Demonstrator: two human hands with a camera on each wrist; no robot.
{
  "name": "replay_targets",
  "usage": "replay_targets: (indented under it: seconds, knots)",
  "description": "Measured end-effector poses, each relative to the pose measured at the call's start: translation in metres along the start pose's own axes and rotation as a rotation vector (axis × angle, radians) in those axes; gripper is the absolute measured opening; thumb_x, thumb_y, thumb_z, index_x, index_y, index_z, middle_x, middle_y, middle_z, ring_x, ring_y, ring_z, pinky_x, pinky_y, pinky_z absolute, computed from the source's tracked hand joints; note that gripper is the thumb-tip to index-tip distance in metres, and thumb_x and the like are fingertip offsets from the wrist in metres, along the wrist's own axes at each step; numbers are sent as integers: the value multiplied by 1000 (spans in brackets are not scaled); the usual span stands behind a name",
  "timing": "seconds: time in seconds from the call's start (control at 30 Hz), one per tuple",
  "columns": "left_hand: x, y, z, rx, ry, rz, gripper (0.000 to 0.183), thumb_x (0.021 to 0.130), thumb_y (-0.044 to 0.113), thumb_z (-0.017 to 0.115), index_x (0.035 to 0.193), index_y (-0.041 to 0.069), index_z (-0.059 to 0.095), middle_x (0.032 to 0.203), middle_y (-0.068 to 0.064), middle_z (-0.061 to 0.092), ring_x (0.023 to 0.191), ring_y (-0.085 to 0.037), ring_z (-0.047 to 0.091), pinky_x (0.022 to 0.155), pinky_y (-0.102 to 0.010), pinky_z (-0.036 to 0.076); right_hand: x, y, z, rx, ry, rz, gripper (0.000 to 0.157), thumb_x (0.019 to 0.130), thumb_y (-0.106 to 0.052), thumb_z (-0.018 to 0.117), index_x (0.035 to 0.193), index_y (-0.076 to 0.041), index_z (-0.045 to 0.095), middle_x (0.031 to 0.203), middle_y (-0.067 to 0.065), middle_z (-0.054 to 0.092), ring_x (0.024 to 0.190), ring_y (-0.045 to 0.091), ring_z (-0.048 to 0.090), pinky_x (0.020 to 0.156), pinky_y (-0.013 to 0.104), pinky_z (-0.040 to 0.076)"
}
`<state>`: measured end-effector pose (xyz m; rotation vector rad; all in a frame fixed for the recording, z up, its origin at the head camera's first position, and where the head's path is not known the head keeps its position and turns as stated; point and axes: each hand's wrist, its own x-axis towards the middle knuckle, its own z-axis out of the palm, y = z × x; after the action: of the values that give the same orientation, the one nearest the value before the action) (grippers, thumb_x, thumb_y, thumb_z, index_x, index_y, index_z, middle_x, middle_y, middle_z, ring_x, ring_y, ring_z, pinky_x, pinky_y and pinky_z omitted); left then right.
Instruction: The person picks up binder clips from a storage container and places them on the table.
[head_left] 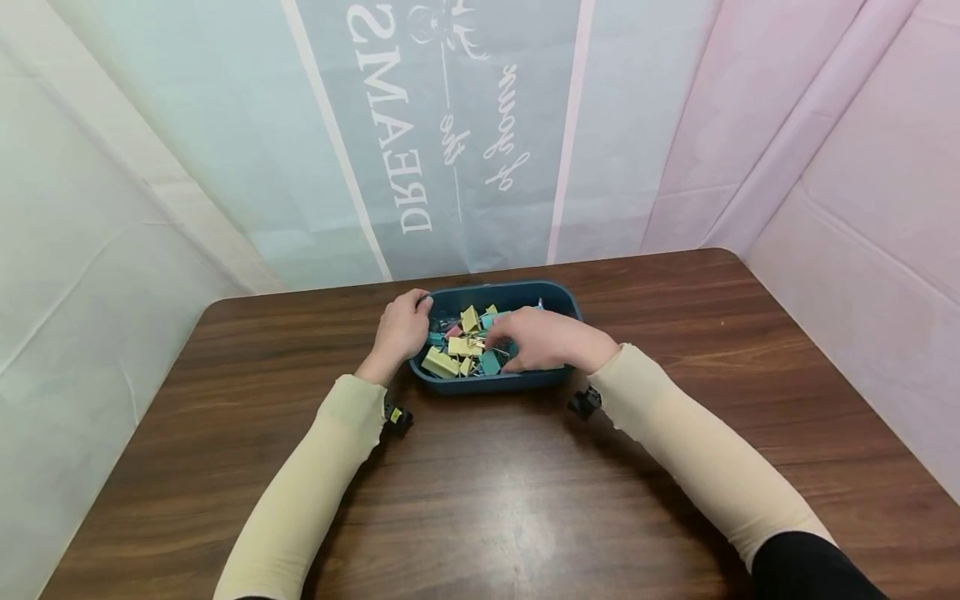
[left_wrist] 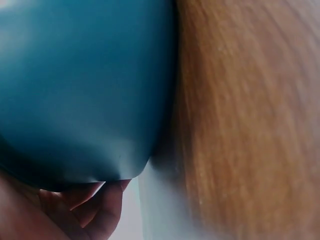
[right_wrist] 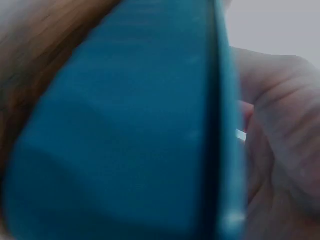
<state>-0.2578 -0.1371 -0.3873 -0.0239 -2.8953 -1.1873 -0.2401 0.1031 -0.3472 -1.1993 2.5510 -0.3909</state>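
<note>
A dark blue plastic bin (head_left: 495, 385) stands near the table's back edge, holding a pile of binder clips. Yellow clips, such as a large yellow binder clip (head_left: 440, 363), lie beside a teal binder clip (head_left: 489, 362) and a pink one (head_left: 453, 332). My left hand (head_left: 405, 325) grips the bin's left end; in the left wrist view its fingers (left_wrist: 105, 212) bend at the blue wall (left_wrist: 90, 90). Over the front right rim, my right hand (head_left: 543, 336) reaches among the clips, fingers bent. Whether it pinches one is hidden; the bin wall (right_wrist: 115, 130) blocks the right wrist view.
The brown wooden table (head_left: 480, 492) extends in front of the bin and to both sides. A printed cloth backdrop (head_left: 480, 208) hangs right behind the table's back edge, and pale cloth (head_left: 862, 225) hangs on the right.
</note>
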Motion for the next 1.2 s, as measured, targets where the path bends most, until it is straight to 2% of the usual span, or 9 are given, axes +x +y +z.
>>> replay_targets:
  seconds: [0.3, 0.53, 0.73, 0.93, 1.2]
  knots:
    - [0, -1, 1, 1, 10, 11, 40, 109, 28, 38, 138, 5, 55, 130, -15, 60, 113, -31, 57, 98, -50, 44, 5, 16, 15, 29, 91, -75, 40, 88, -26, 78, 125, -12, 69, 123, 1, 67, 116, 17, 61, 97, 38, 48]
    - [1, 0, 2, 11, 22, 18, 40, 109, 28, 39, 135, 4, 56, 125, -15, 61, 105, -29, 57, 95, -49, 46, 3, 19, 17, 68, 126, -87, 44, 89, -25, 76, 128, -8, 67, 123, 4, 66, 120, 23, 58, 101, 44, 45]
    - [1, -1, -1, 18, 14, 4, 39, 109, 28, 39, 135, 4, 57, 120, -14, 62, 101, -29, 56, 92, -48, 47, 6, 15, 17, 42, 152, -118, 49, 86, -23, 80, 130, -10, 66, 125, 5, 60, 117, 24, 52, 98, 43, 44]
    - [2, -1, 0, 32, 11, -7, 40, 109, 29, 39, 136, 5, 56, 123, -14, 61, 102, -29, 56, 93, -48, 47, 10, 12, 16, 43, 128, -186, 42, 85, -17, 81, 125, -9, 69, 123, 3, 64, 117, 22, 55, 100, 40, 43]
    - [1, 0, 1, 60, 16, -13, 40, 109, 29, 38, 136, 5, 56, 123, -14, 62, 101, -30, 57, 92, -49, 47, 11, 7, 14, -6, 86, -155, 44, 87, -19, 79, 127, -7, 67, 127, 6, 63, 120, 22, 56, 110, 43, 34]
